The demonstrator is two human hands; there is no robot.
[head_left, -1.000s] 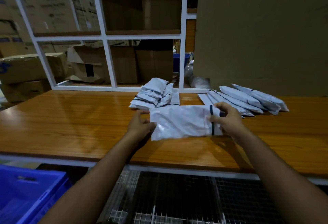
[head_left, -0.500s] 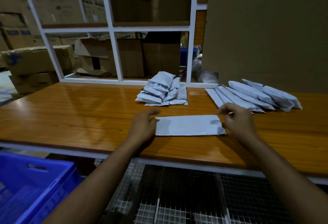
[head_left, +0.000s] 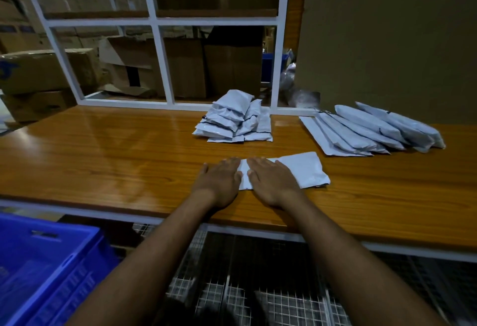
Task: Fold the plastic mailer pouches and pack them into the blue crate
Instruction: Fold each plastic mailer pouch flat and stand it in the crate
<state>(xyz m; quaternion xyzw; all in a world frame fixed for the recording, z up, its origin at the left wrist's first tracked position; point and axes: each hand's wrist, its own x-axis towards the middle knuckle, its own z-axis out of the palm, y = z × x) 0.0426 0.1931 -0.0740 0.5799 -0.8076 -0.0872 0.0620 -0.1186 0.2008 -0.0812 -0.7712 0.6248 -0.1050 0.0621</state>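
Note:
A white plastic mailer pouch (head_left: 305, 169) lies flat on the wooden table (head_left: 103, 155) in front of me. My left hand (head_left: 219, 181) presses flat on its left end with straight fingers. My right hand (head_left: 273, 181) lies flat beside it, palm down on the pouch's middle. Behind them sits a pile of folded pouches (head_left: 235, 119). A fanned row of unfolded pouches (head_left: 371, 129) lies at the right rear. The blue crate (head_left: 44, 269) stands below the table at lower left.
A white metal frame (head_left: 160, 49) borders the table's back edge, with cardboard boxes (head_left: 44, 70) behind it. A large cardboard sheet (head_left: 387, 36) stands at the right rear. A wire mesh shelf (head_left: 258, 287) runs under the table's front edge.
My right hand has slid left from the pouch's right end to its middle. Both hands went from pinching the pouch's ends to pressing flat on it. The pouch now lies flat on the table.

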